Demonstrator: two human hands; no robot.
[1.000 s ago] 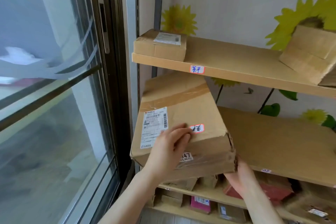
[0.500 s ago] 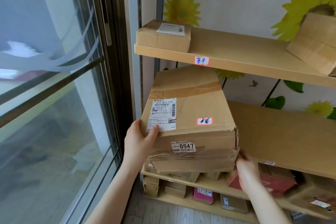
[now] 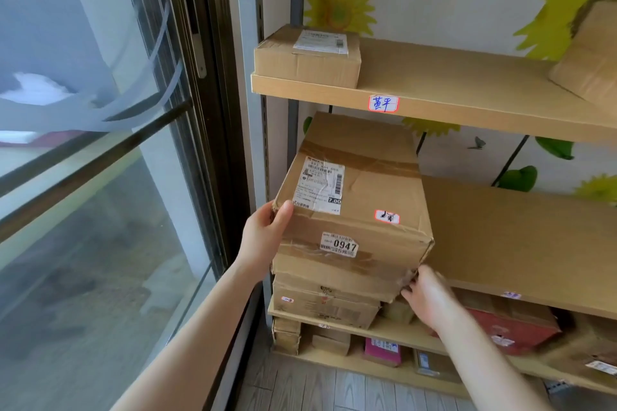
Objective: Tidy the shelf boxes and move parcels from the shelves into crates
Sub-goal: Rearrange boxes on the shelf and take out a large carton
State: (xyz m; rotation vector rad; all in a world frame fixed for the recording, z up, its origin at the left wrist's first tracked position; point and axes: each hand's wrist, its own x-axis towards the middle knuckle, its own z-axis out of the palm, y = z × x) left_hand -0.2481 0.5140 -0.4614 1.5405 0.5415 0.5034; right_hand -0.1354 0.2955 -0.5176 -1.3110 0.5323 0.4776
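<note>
A large brown cardboard parcel (image 3: 364, 197) with a white shipping label and a "0947" sticker sits at the left end of the middle shelf (image 3: 521, 243), its front overhanging the edge. My left hand (image 3: 267, 237) grips its front left corner, thumb on top. At the parcel's lower right front corner, my right hand (image 3: 430, 297) holds the edge with the fingertips. A smaller flat parcel (image 3: 307, 58) with a white label lies at the left end of the top shelf (image 3: 467, 93).
A tilted cardboard box (image 3: 591, 53) leans at the top shelf's right. Lower shelves hold several boxes, among them a red one (image 3: 510, 327) and a pink one (image 3: 382, 350). A glass door with a dark frame (image 3: 213, 143) stands close on the left. Grey plank floor lies below.
The parcel went from tilted up, front raised, to lying level on the shelf. My left hand slid from its front face to the left corner. My right hand stays at the lower right corner.
</note>
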